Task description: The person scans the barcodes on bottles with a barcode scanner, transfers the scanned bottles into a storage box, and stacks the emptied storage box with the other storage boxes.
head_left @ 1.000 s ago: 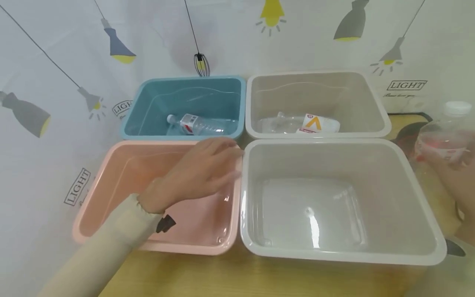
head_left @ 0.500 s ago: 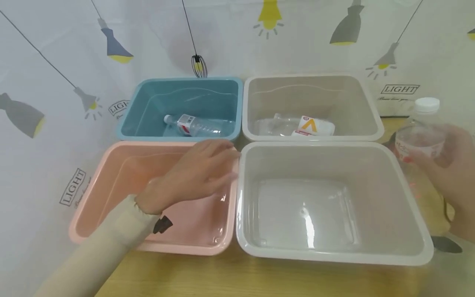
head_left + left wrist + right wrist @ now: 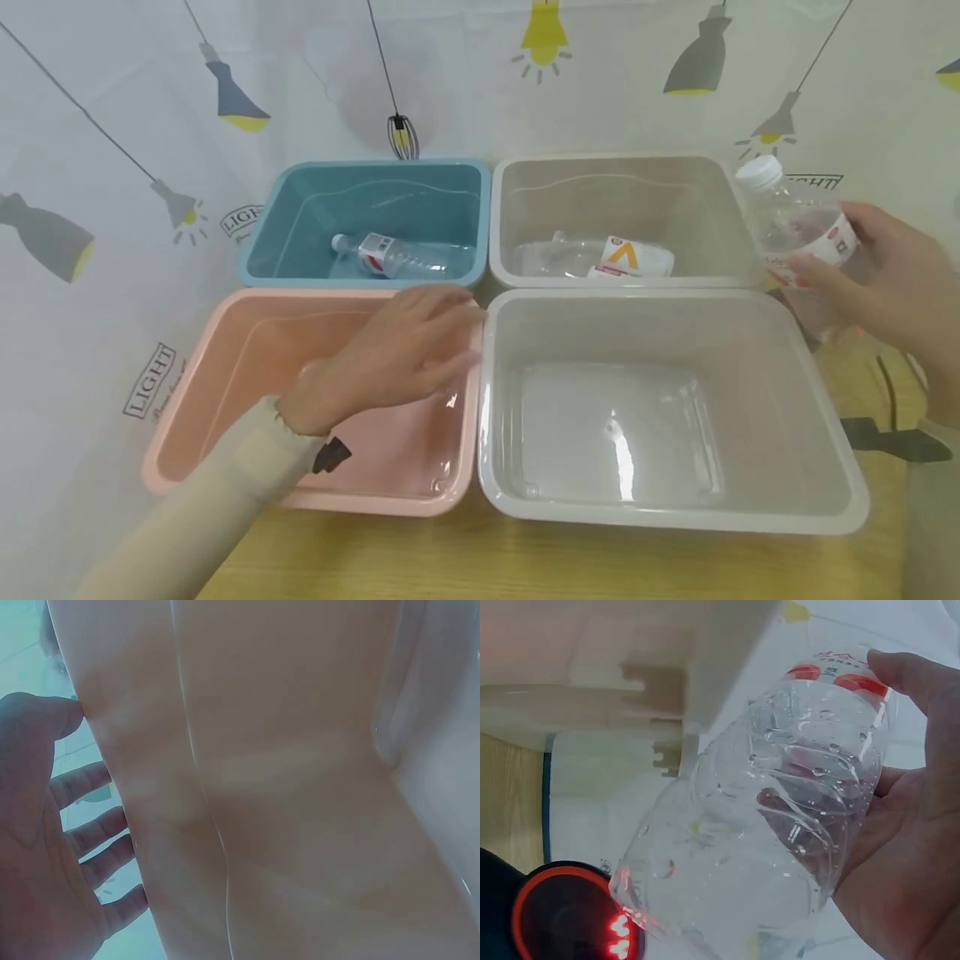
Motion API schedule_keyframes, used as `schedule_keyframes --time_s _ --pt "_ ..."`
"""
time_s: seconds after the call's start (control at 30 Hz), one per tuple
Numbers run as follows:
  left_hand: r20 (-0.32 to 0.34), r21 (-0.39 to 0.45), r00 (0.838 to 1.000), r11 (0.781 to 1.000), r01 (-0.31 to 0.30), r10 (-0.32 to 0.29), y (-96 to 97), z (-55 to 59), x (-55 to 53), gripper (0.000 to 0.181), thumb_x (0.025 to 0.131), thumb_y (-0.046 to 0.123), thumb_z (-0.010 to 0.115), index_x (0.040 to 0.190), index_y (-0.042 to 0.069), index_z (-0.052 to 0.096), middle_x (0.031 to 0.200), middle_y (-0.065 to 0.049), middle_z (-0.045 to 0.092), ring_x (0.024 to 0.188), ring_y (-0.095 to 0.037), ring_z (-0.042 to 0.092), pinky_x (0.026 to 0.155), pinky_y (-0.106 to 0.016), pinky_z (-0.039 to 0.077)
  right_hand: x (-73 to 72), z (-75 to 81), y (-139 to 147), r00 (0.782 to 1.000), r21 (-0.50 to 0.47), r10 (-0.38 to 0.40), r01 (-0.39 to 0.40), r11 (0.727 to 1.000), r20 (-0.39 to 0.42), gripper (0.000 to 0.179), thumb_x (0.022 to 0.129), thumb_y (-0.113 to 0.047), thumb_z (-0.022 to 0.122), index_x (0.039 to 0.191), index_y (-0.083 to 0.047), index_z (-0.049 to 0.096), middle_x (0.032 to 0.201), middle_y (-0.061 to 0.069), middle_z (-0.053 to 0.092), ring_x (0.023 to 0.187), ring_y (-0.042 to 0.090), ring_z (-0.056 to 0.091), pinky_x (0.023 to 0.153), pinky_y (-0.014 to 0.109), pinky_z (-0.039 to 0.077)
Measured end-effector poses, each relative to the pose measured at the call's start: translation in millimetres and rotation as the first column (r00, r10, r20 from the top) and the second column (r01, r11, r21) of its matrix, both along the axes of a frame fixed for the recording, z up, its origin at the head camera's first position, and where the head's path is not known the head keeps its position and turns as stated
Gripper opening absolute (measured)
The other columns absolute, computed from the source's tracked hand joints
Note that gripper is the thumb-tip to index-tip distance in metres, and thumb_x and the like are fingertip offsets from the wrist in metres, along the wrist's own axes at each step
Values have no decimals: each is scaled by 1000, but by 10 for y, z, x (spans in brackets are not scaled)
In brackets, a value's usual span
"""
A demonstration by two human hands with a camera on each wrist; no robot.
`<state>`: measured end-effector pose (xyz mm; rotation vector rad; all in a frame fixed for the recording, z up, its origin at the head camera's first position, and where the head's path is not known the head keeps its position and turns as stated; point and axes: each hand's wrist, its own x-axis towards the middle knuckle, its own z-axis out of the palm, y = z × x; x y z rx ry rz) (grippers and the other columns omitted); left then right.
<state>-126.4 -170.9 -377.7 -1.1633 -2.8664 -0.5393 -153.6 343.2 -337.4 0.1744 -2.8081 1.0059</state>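
Observation:
My right hand point(image 3: 900, 283) grips a clear plastic bottle point(image 3: 795, 237) around its labelled upper part, beside the right ends of the beige and white tubs. The bottle has a white cap and tilts left; in the right wrist view its ribbed lower body point(image 3: 772, 817) looks transparent, with droplets on it. Over the pink tub point(image 3: 360, 502) reaches my left hand point(image 3: 386, 354), fingertips at the tub's right rim. The left wrist view shows its thumb and fairly straight fingers along the edge of the pink wall point(image 3: 300, 802).
Behind the pink tub stands a blue tub point(image 3: 375, 167) holding a capped bottle point(image 3: 405, 257). A beige tub point(image 3: 615, 160) holds a bottle with a white-and-orange label point(image 3: 633, 257). The white tub point(image 3: 675, 518) is front right. A black round object with a red ring point(image 3: 570, 915) sits near the held bottle.
My right hand has carried the bottle leftward and up from the right edge, and the bottle now tilts left. My left hand has stayed at the pink rim.

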Motion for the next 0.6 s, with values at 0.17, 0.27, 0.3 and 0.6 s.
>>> schedule_keyframes --time_s 0.17,0.27,0.3,0.6 --pt "9 -2 1000 1000 -7 7 -11 1 7 50 107 49 55 150 25 57 156 -4 52 150 -24 44 131 -47 34 -149 188 -222 997 139 75 -77 987 16 65 94 -29 79 151 -11 54 112 -26 62 85 -13 44 69 6 32" --pt "9 0 1000 1000 -7 7 -21 -2 14 50 107 48 56 150 24 57 156 -4 53 149 -25 45 130 -47 34 -260 296 -393 987 178 133 -147 973 89 67 98 -33 74 157 -19 47 128 3 67 92 -6 48 70 13 34" --pt "6 1 1000 1000 -4 4 -24 -5 13 50 107 48 56 150 24 57 156 -4 53 149 -25 45 130 -47 34 -295 328 -454 982 194 155 -174 965 109 66 100 -34 72 158 -20 45 130 12 66 93 -4 48 71 15 35" --pt "-31 26 999 1000 18 -17 -11 -25 -11 50 106 47 57 149 22 59 152 -4 55 146 -25 47 129 -45 36 -573 535 -1107 936 304 325 -352 885 138 60 104 -45 64 157 -38 39 94 6 70 75 19 57 66 27 41"
